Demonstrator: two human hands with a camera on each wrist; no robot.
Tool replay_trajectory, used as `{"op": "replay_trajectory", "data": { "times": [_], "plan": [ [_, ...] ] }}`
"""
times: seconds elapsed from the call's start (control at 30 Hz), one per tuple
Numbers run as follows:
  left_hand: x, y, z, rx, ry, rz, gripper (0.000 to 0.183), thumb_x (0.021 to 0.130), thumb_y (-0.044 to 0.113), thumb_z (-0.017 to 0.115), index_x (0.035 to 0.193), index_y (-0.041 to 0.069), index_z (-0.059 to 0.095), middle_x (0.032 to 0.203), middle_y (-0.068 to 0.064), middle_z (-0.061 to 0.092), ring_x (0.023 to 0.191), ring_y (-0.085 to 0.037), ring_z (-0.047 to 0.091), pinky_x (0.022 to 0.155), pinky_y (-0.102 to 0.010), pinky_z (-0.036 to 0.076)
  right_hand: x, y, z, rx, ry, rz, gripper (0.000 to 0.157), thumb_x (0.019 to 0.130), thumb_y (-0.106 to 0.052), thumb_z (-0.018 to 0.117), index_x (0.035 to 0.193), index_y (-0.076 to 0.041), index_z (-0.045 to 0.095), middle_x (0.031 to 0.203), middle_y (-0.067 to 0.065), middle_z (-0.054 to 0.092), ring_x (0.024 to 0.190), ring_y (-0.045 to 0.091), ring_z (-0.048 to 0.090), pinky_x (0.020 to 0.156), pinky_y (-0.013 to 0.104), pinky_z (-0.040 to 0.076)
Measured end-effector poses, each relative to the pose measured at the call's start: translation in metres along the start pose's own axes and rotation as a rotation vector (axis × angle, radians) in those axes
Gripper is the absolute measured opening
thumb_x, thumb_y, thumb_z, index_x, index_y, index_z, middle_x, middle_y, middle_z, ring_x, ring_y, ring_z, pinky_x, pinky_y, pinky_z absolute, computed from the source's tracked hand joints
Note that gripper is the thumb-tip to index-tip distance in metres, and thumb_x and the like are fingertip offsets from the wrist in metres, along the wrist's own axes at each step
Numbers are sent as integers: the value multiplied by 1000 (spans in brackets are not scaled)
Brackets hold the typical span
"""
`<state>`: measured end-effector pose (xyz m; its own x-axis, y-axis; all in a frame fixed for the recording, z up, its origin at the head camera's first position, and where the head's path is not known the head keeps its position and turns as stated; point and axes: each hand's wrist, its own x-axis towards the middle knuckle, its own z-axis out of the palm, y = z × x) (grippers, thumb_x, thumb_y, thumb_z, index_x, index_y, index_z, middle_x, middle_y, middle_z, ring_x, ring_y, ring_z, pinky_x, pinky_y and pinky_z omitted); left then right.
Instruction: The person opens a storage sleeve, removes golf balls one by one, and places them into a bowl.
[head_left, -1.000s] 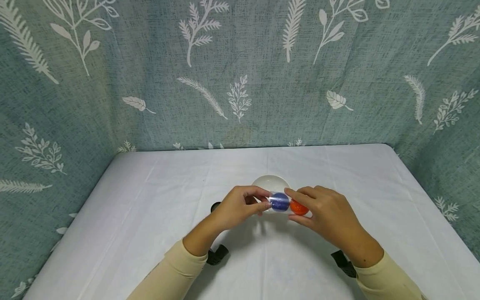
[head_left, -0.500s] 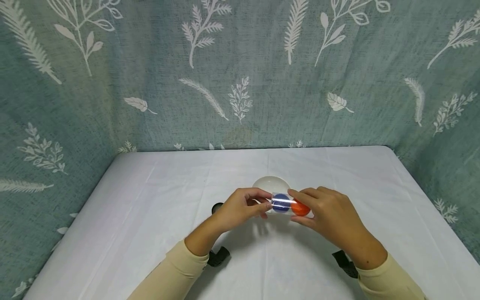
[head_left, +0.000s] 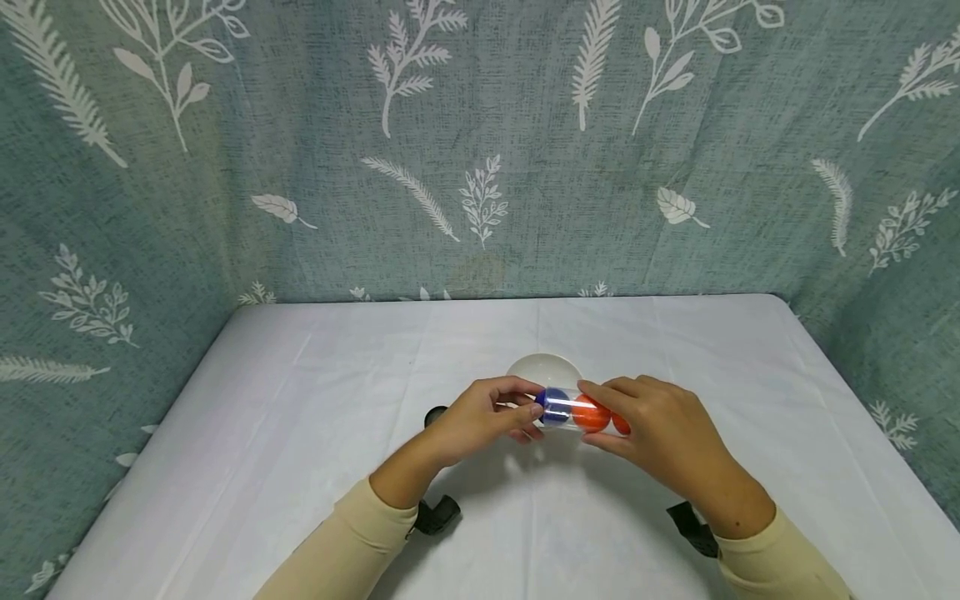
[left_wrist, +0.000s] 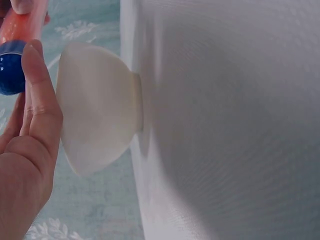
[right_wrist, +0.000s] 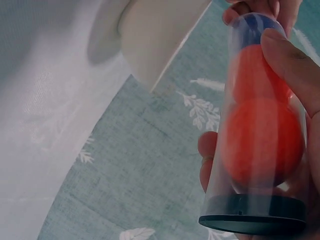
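My right hand [head_left: 656,425] grips a clear plastic tube [right_wrist: 220,165] with a dark cap [right_wrist: 255,212] on one end. Inside it sit two orange balls, the nearer orange ball [right_wrist: 262,142] close to that cap. At the uncapped end a blue ball [left_wrist: 11,70] pokes partly out of the mouth. The thumb and fingers of my left hand [head_left: 483,417] pinch around this end, at the blue ball. The tube lies roughly level, raised over the table. Just behind it stands a white bowl [left_wrist: 95,107]; its inside is mostly hidden.
A white cloth [head_left: 360,358] covers the table. Black straps with camera parts [head_left: 438,515] hang at both wrists. Leaf-patterned green curtain [head_left: 480,100] surrounds the back and sides.
The balls have slid left inside the tube. The blue ball now juts from the mouth, and a second orange ball shows near my right palm. Both hands stay nearly in place.
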<state>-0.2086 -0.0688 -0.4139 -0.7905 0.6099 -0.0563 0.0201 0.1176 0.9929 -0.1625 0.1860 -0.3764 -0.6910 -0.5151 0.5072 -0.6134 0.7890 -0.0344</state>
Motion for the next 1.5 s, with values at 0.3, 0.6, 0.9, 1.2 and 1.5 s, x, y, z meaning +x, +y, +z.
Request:
{"op": "replay_trajectory", "data": {
  "times": [0.3,0.6,0.9,1.2,1.5],
  "plan": [
    [-1,1,-1,-17,-3,-22,42,96,19,68,133,2,57,117,-19,67,94,-23,74,81,-37,61,-2,0,0,27,-2,14,66,62,-41,94,120,-18,74,96,2,76,77,14,68,64,31,58],
    [-1,1,2,-37,-1,-50,41,96,17,68,132,0,58,118,-19,67,94,-25,73,82,-37,60,-7,3,0,71,6,26,65,63,-43,93,120,-19,74,99,1,76,80,14,69,65,31,59],
    [-3,5,-6,51,145,-37,38,94,19,70,127,3,62,109,-12,68,84,-16,67,74,-27,56,-10,14,1,144,64,35,61,64,-39,93,119,-17,75,96,1,76,82,16,70,65,30,58],
    [10,18,-10,472,355,29,31,85,26,78,113,18,69,98,1,70,74,-15,57,60,-26,46,-12,23,2,159,56,100,60,64,-35,93,118,-16,75,97,1,76,83,16,71,65,31,57],
    [27,23,-11,865,370,-3,36,83,36,78,114,19,69,98,6,71,65,-11,54,56,-26,42,-9,25,2,157,65,102,61,64,-34,94,120,-18,74,96,0,75,70,7,60,57,23,50]
  ]
}}
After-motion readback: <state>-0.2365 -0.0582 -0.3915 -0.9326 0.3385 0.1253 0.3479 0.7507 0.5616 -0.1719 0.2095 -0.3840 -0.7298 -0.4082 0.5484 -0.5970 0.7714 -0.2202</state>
